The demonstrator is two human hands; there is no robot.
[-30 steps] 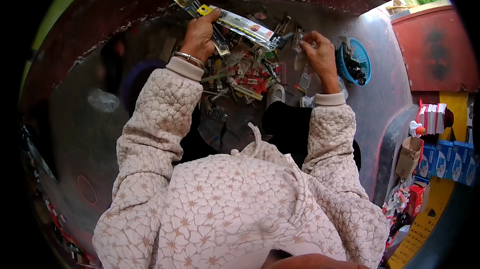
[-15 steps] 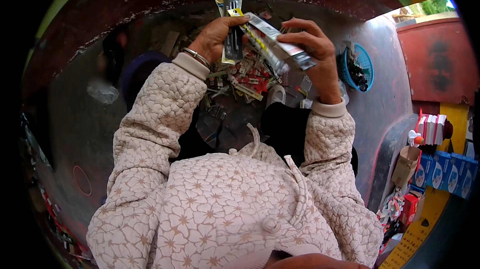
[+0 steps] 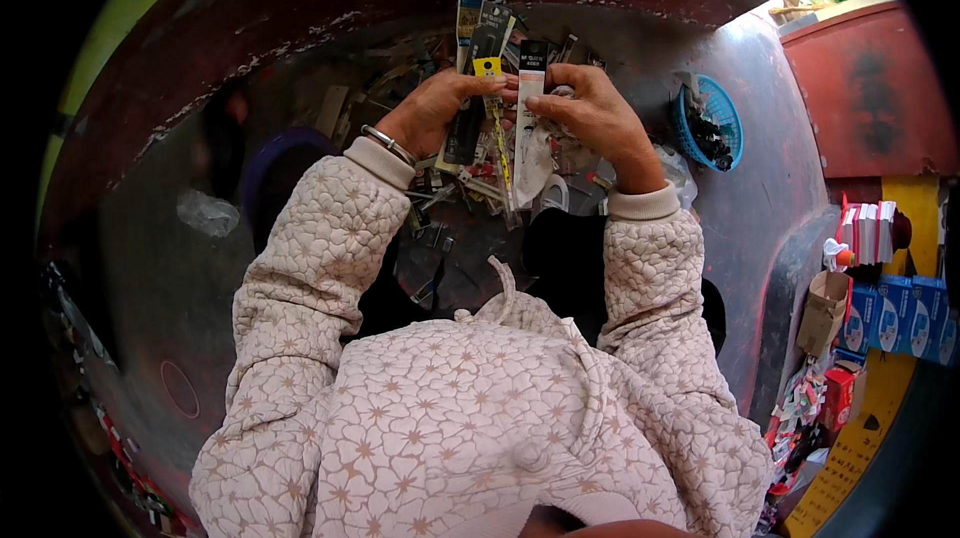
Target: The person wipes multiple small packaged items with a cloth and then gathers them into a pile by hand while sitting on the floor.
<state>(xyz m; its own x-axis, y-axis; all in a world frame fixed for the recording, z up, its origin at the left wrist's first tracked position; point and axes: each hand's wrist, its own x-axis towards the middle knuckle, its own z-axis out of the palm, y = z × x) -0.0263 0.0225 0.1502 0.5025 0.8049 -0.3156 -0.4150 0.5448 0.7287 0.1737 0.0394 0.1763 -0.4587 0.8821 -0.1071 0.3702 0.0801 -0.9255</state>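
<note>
1. Plainly, both hands are up in front of the person, just above a pile of packets (image 3: pixel 488 186) on the floor (image 3: pixel 640 43)
2. Left hand (image 3: pixel 430 110): closed on a small fan of packets, its thumb pressed over the front one
3. That fan shows a blue-topped packet (image 3: pixel 471 0) at the back, a black packet (image 3: pixel 492 33) overlapping it, and a yellow-topped packet (image 3: pixel 487 67) in front, its clear end pointing down toward the person
4. Right hand (image 3: pixel 598 120): gripping a black-topped packet (image 3: pixel 533 57), thumb across its pale face; it stands upright in view, just beside the yellow-topped one
5. Whether those two packets touch, I cannot tell
6. Below the hands, the tip of a pale shoe (image 3: pixel 553 198) shows at the pile's near edge
7. To the right, near the right wrist, sits a blue basket (image 3: pixel 737 120) with black bits (image 3: pixel 712 145) in it
8. To the left, a dark purple tub (image 3: pixel 283 150) is partly behind the left sleeve (image 3: pixel 310 223), with a clear bag (image 3: pixel 207 212) beyond it on the floor
</note>
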